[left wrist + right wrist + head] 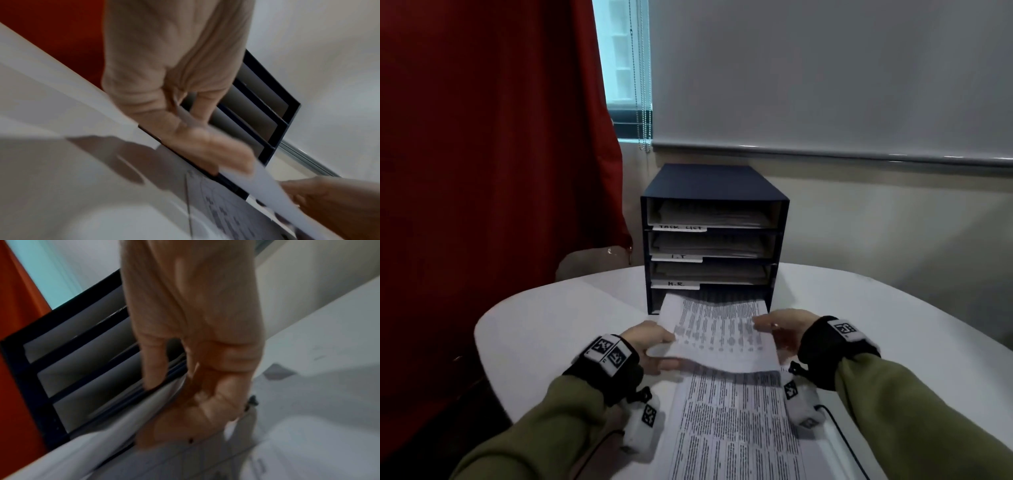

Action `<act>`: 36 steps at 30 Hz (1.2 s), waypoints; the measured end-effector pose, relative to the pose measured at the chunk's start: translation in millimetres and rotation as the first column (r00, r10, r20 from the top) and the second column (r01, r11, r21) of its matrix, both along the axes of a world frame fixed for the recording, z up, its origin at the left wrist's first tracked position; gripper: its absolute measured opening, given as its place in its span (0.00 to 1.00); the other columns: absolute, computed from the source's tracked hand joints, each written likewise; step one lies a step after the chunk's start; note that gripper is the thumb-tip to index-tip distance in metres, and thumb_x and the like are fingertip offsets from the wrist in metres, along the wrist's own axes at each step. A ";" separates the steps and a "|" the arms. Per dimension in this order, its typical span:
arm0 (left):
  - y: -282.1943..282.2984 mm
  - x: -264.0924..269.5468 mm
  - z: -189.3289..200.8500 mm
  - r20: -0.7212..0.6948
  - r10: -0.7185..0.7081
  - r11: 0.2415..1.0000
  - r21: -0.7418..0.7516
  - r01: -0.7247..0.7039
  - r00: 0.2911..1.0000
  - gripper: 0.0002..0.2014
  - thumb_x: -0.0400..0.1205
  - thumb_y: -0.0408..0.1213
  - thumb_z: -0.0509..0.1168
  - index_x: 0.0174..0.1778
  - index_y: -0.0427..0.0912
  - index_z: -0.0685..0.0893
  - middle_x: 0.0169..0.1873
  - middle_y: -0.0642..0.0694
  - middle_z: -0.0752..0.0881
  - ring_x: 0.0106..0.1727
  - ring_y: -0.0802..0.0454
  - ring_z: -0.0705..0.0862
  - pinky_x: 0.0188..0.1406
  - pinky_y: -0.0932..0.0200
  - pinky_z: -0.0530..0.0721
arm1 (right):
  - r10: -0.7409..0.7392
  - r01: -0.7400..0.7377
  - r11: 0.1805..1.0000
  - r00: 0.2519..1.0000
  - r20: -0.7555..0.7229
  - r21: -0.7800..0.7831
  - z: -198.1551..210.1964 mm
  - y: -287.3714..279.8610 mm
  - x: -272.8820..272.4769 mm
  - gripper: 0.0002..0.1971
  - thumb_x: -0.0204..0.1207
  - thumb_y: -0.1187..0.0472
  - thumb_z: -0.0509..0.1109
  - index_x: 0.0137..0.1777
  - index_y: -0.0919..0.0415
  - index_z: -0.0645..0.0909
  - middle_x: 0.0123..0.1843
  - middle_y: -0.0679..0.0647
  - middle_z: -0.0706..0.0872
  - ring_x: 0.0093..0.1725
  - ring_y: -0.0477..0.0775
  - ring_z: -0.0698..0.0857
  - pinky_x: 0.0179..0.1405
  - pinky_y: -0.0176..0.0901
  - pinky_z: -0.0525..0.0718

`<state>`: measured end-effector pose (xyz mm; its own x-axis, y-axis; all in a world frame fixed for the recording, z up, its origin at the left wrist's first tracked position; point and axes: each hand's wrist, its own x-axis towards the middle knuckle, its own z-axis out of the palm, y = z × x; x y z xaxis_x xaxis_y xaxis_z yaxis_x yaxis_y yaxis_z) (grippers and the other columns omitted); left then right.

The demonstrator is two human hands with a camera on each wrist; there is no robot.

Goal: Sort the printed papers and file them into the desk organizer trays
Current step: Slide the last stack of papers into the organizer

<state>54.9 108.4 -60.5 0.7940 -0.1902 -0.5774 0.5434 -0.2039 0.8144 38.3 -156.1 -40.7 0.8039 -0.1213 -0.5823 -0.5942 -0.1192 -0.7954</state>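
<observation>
A dark blue desk organizer (712,185) stands at the back of the white table (544,315), with several stacked trays. Its upper three trays hold papers and carry white labels. A printed sheet (717,332) is raised between both hands, its far edge at the mouth of the bottom tray. My left hand (650,342) pinches the sheet's left edge (257,180). My right hand (779,325) pinches its right edge (127,417). Under the hands lies a pile of printed papers (736,428) on the table.
A red curtain (493,154) hangs at the left beside a window with a bead chain (642,85). A whiteboard (825,75) covers the wall behind the organizer. The table's curved edge runs close at my left, with bare tabletop (876,308) to the right.
</observation>
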 end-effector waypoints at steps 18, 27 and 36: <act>-33.5 40.3 1.6 0.114 0.393 0.886 -0.312 -0.342 0.913 0.17 0.86 0.29 0.54 0.72 0.33 0.71 0.60 0.35 0.79 0.61 0.39 0.82 0.58 0.46 0.83 | -0.262 0.202 0.922 0.953 0.151 0.331 -10.6 6.3 16.1 0.07 0.83 0.73 0.59 0.43 0.72 0.74 0.40 0.66 0.84 0.38 0.59 0.85 0.40 0.51 0.90; -26.1 -10.3 5.0 0.125 -0.171 0.887 0.451 0.097 0.977 0.20 0.78 0.34 0.69 0.65 0.34 0.76 0.34 0.44 0.80 0.32 0.52 0.79 0.32 0.60 0.80 | -0.060 0.070 0.874 0.998 0.035 -0.480 -5.9 -48.6 -64.6 0.11 0.78 0.67 0.64 0.33 0.65 0.73 0.26 0.57 0.76 0.27 0.56 0.76 0.16 0.29 0.68; -36.6 -58.9 6.5 0.086 -0.358 0.736 0.638 0.225 0.930 0.14 0.72 0.35 0.75 0.47 0.36 0.78 0.60 0.36 0.85 0.63 0.41 0.85 0.49 0.59 0.81 | 0.183 -0.242 0.674 0.970 -0.159 -0.698 -0.4 -12.0 -99.7 0.11 0.65 0.66 0.73 0.26 0.62 0.74 0.08 0.46 0.74 0.17 0.45 0.76 0.16 0.29 0.71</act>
<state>-4.0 71.9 -54.0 0.8639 -0.0928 -0.4951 0.2219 -0.8123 0.5394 -61.4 -168.0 -41.1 0.8213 -0.3512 -0.4495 -0.5310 -0.7587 -0.3774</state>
